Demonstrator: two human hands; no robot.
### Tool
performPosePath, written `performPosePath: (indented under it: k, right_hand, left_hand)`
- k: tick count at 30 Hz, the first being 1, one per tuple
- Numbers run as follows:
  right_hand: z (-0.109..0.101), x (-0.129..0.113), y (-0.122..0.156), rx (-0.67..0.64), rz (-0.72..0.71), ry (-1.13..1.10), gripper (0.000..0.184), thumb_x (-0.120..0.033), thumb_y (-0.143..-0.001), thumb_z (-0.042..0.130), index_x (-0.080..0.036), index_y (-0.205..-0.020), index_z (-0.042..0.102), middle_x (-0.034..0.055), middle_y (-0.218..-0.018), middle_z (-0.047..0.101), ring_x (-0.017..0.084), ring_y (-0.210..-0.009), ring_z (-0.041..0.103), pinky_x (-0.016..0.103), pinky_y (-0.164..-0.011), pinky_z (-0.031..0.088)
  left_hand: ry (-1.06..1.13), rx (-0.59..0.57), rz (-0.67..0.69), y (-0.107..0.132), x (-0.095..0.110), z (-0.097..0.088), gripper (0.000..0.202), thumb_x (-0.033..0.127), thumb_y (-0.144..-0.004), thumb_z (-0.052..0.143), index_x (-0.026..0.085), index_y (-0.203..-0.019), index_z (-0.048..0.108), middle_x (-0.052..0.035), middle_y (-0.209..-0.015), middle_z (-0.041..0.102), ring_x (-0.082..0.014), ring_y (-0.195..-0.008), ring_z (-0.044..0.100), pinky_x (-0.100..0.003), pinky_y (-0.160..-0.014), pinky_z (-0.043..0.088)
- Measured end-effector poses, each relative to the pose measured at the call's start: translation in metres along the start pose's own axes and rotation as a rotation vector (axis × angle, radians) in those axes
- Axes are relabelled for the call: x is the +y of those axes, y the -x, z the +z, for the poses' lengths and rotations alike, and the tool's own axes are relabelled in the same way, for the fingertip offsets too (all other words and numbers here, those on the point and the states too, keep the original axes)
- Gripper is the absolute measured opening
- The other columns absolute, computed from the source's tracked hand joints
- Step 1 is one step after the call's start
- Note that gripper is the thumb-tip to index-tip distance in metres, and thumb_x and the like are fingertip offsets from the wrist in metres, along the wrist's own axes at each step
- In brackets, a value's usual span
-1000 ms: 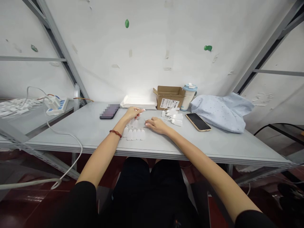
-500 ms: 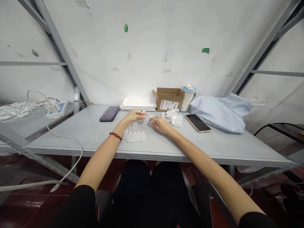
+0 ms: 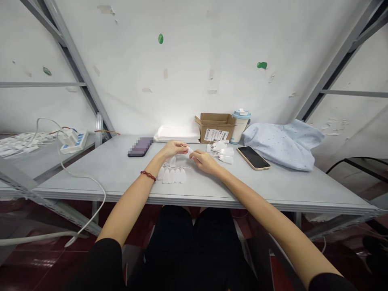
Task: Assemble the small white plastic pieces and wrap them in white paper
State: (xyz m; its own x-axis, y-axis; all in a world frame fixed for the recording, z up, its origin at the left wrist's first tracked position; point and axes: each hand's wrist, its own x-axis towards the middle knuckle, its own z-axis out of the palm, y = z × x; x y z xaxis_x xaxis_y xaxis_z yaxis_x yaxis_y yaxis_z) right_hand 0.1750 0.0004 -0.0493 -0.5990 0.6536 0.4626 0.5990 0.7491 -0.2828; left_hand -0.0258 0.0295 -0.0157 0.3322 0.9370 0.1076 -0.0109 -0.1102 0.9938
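Lying nearest on the grey table [image 3: 115, 173] is a row of white pieces [image 3: 172, 176], just before the hands. Above it the left hand [image 3: 171, 148] and right hand [image 3: 206, 161] meet, fingertips pinched narrowly on one small white piece [image 3: 190, 150] between them. Beyond sit a heap of white pieces [image 3: 221, 150], a cardboard box [image 3: 216, 126] and a cup [image 3: 240, 125].

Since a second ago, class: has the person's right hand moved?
Yes. The right hand has gone from beside the row of white pieces up toward the cardboard box.
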Motion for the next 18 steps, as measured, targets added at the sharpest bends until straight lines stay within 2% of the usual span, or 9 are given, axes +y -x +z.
performPosePath:
  k: [10, 14, 18]
  right_hand:
    - [-0.003, -0.003, 0.000, -0.022, 0.027, -0.017, 0.030, -0.011, -0.088, 0.039, -0.017, -0.098, 0.067, 0.0100, -0.102, 0.062, 0.019, -0.089, 0.056, 0.031, -0.083, 0.042]
    - [-0.005, -0.002, -0.002, 0.025, 0.033, -0.116, 0.030, -0.013, -0.086, 0.037, -0.017, -0.091, 0.066, 0.0085, -0.094, 0.062, 0.020, -0.090, 0.055, 0.032, -0.085, 0.041]
    - [-0.011, -0.004, -0.002, 0.071, 0.120, -0.303, 0.023, -0.017, -0.085, 0.036, -0.018, -0.091, 0.058, 0.0047, -0.088, 0.064, 0.017, -0.075, 0.053, 0.031, -0.078, 0.041]
  left_hand:
    - [-0.070, -0.019, -0.022, 0.004, 0.002, 0.001, 0.039, 0.034, -0.051, 0.090, 0.012, -0.079, 0.076, -0.0061, -0.074, 0.070, -0.0162, -0.072, 0.063, -0.040, -0.085, 0.052]
    - [-0.081, -0.027, -0.030, 0.004, 0.003, 0.002, 0.034, 0.031, -0.052, 0.088, 0.012, -0.078, 0.075, -0.0057, -0.072, 0.070, -0.0156, -0.070, 0.063, -0.039, -0.084, 0.052]
    - [-0.083, -0.052, -0.040, 0.005, 0.005, 0.003, 0.027, 0.025, -0.058, 0.085, 0.013, -0.079, 0.075, -0.0063, -0.074, 0.071, -0.0150, -0.072, 0.064, -0.038, -0.084, 0.052]
